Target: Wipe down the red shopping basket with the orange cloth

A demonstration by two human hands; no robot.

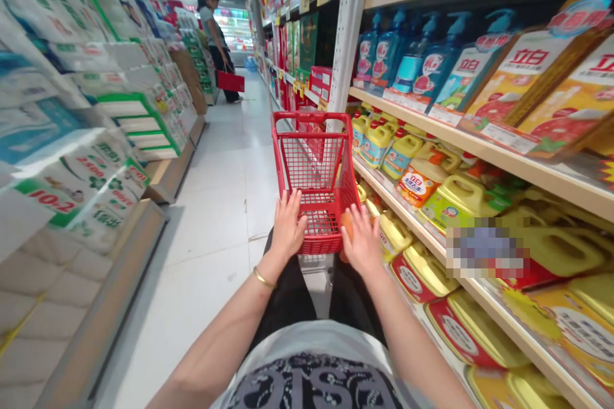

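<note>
A red plastic basket cart [311,116] with mesh walls stands in front of my legs, beside the right-hand shelf. My left hand [288,225] lies over its near left side, fingers stretched out and slightly apart, holding nothing. Over the near right corner is my right hand [363,239], its fingers spread. Between that hand and the cart shows a rounded orange-brown thing [346,222]; its kind and whether it is gripped are unclear. Part of the cart's near rim is hidden by my hands. The mesh floor is visible inside.
Shelves [480,121] on the right hold blue pump bottles [432,64] and yellow jugs [453,195]. Packs of tissue paper [91,185] are stacked on the left. A tiled aisle [218,204] runs ahead, where a person [215,32] stands with a red basket [230,81].
</note>
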